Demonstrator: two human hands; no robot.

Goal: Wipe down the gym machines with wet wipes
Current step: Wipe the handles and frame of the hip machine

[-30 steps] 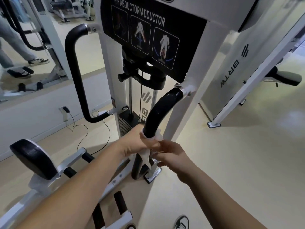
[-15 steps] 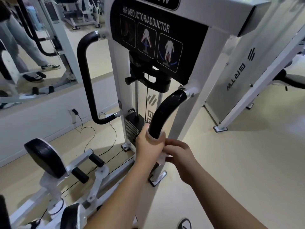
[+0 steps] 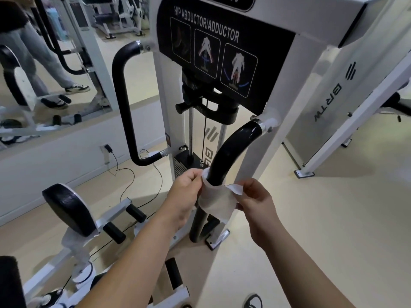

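A white hip abductor/adductor machine [image 3: 287, 90] stands in front of me. Its right black handle bar [image 3: 231, 150] curves down toward the floor. A white wet wipe [image 3: 216, 200] is wrapped around the bar's middle. My left hand [image 3: 185, 187] pinches the wipe's left edge. My right hand [image 3: 255, 197] pinches the wipe's right end, pulled out to the side of the bar. A matching left handle bar [image 3: 123, 101] is untouched.
A black thigh pad [image 3: 66, 210] and foot pegs [image 3: 115, 232] sit low on the left. A wall mirror [image 3: 44, 63] shows a person's legs. A power cord [image 3: 124, 174] trails on the floor. Another white machine frame [image 3: 355, 112] stands to the right.
My left hand no longer grips round the bar over the wipe. Both hands now hold the wipe's ends, spread around the bar. The view has shifted closer and slightly right.
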